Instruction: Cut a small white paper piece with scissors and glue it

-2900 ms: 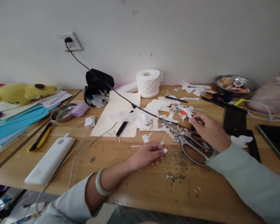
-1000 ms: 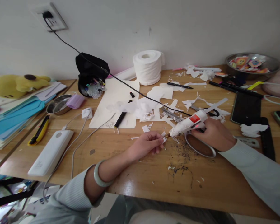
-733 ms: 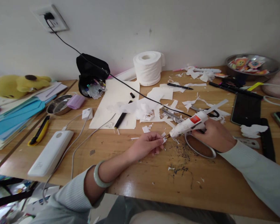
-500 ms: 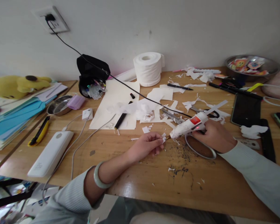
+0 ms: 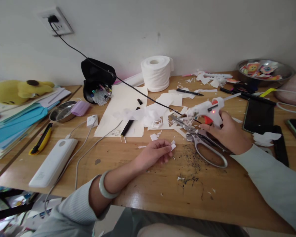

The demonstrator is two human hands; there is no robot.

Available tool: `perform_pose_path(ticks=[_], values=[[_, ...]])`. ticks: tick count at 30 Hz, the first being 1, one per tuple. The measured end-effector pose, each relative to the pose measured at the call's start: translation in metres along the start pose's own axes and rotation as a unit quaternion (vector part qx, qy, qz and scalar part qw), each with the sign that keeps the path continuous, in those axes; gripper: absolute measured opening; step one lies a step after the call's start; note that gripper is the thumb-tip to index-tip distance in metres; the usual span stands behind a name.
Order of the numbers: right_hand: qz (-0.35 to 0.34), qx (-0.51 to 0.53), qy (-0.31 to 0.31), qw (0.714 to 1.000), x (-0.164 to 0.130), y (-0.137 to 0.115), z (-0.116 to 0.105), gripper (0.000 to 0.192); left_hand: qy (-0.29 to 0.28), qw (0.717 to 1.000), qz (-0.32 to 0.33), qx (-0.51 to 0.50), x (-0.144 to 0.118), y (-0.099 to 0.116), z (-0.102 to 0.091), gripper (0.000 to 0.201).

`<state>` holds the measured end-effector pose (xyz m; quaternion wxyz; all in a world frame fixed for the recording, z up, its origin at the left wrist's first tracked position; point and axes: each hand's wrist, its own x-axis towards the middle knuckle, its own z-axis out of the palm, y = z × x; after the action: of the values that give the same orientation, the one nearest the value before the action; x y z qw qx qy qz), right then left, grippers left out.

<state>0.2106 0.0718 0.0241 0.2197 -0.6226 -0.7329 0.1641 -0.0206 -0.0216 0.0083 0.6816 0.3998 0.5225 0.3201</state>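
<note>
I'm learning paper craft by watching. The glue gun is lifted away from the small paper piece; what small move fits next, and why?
Probably set the glue gun down to the right: the right hand holds it off the paper piece pinched in the left hand, which could then be pressed in place.

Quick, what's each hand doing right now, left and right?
Left hand: closed, pinching a small paper scrap on the table.
Right hand: closed around a white glue gun, held above the scissors.
</note>
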Motion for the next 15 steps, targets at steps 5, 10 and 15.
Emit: perform_pose_path(ticks=[5, 10, 15], values=[[0.022, 0.043, 0.003, 0.999, 0.014, 0.014, 0.004, 0.055, -0.011, 1.000, 0.006, 0.009, 0.000, 0.000, 0.001, 0.031], [-0.012, 0.064, 0.011, 0.998, 0.015, 0.022, 0.008, 0.046, -0.019, 0.999, 0.011, 0.031, 0.000, -0.003, 0.001, 0.031], [-0.088, 0.163, 0.042, 0.982, -0.018, -0.007, 0.005, 0.021, -0.043, 0.998, 0.016, 0.054, 0.000, -0.005, 0.000, 0.032]])
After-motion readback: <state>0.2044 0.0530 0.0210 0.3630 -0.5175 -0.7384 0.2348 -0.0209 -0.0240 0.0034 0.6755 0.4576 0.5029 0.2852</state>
